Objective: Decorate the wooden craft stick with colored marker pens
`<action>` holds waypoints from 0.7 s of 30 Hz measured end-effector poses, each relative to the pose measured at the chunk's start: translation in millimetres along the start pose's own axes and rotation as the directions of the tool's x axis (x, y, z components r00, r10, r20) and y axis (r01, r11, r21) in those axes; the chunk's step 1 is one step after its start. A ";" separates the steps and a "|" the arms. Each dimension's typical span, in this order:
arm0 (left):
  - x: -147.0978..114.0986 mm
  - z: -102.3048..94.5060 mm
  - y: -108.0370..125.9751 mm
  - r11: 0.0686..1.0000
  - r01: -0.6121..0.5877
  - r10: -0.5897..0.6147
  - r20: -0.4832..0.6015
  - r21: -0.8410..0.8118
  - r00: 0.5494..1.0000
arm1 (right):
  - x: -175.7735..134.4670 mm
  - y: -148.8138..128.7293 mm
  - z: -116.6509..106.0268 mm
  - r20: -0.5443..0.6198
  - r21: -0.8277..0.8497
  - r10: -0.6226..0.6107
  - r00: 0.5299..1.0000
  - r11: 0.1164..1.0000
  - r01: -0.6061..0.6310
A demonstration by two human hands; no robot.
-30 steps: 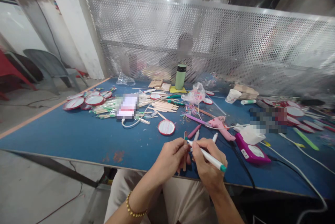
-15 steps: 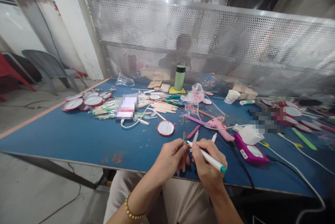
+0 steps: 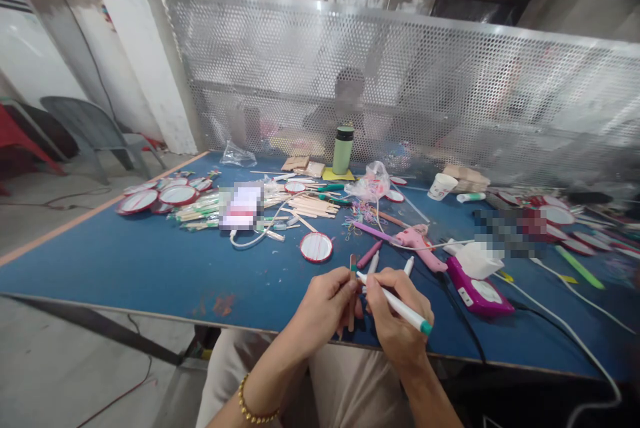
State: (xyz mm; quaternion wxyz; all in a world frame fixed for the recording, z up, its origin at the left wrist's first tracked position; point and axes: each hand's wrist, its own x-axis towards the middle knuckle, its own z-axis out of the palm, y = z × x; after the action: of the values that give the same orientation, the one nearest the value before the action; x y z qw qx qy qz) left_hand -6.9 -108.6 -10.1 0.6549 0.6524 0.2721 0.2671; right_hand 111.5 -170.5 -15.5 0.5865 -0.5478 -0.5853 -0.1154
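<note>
Near the front edge of the blue table, my left hand (image 3: 327,301) is closed on a wooden craft stick (image 3: 353,261), held roughly upright. A green band crosses the stick near its brown upper end. My right hand (image 3: 400,315) grips a white marker pen (image 3: 405,310) with a green end; its tip touches or nearly touches the stick at the green band. Just beyond my hands lie a magenta marker (image 3: 369,254) and a capped white marker (image 3: 409,266). A round red-rimmed disc (image 3: 317,247) lies a little farther off.
A pink glue gun (image 3: 423,248) and a purple box (image 3: 480,295) with cables lie to the right. Behind are loose wooden sticks (image 3: 313,206), a phone (image 3: 243,207) on a cable, a green bottle (image 3: 343,151) and a paper cup (image 3: 443,186). More red-rimmed discs (image 3: 139,202) are piled at left.
My hands keep almost the same pose, with stick and marker still together. The marker tip sits slightly lower in the picture; the view has shifted a little.
</note>
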 end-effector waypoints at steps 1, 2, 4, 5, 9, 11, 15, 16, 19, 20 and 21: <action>-0.1 0.1 0.1 1.000 0.001 -0.001 -0.002 -0.001 1.000 | 0.2 0.0 0.1 0.002 -0.004 -0.002 1.000 1.000 0.002; -0.2 0.1 0.0 1.000 0.003 -0.003 -0.002 -0.003 1.000 | 0.3 0.0 0.2 0.002 -0.008 -0.004 1.000 1.000 0.004; 0.1 0.1 -0.7 1.000 0.006 -0.006 0.000 -0.009 1.000 | 0.7 0.2 0.4 -0.001 -0.011 -0.013 1.000 1.000 0.013; 0.4 0.1 -1.1 1.000 0.004 -0.004 0.001 -0.012 1.000 | 0.8 0.3 0.5 -0.003 -0.013 -0.018 1.000 1.000 0.018; 1.3 0.4 -2.0 1.000 -0.006 0.006 0.004 -0.020 1.000 | 1.1 -0.1 0.4 0.000 -0.019 -0.015 1.000 1.000 0.015; 1.3 0.5 -1.6 1.000 -0.004 0.005 0.005 -0.023 1.000 | 1.2 -0.8 0.1 0.001 -0.015 -0.014 1.000 1.000 0.014; 0.6 0.4 -0.3 1.000 -0.006 0.006 0.009 -0.020 1.000 | 1.6 -2.5 -0.6 0.008 0.012 0.017 1.000 1.000 -0.017; 0.4 0.4 -0.2 1.000 -0.004 0.004 0.009 -0.020 1.000 | 1.6 -2.7 -0.7 0.010 0.013 0.024 1.000 1.000 -0.025; 0.3 0.4 -0.2 1.000 -0.001 0.002 0.005 -0.021 1.000 | 1.5 -2.5 -0.5 0.007 -0.001 0.015 1.000 1.000 -0.015; 0.3 0.5 -0.3 1.000 -0.003 0.003 0.004 -0.020 1.000 | 1.4 -2.2 -0.3 0.004 -0.009 0.006 1.000 1.000 -0.006; 0.4 0.5 -0.4 1.000 -0.005 0.005 0.004 -0.019 1.000 | 1.4 -1.9 -0.2 0.002 -0.015 -0.002 1.000 1.000 0.002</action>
State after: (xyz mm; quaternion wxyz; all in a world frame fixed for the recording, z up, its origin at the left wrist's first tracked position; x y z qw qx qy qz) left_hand -6.3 -108.7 -10.5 0.6609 0.6474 0.2668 0.2700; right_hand 110.5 -170.7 -13.4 0.5818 -0.5515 -0.5856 -0.1200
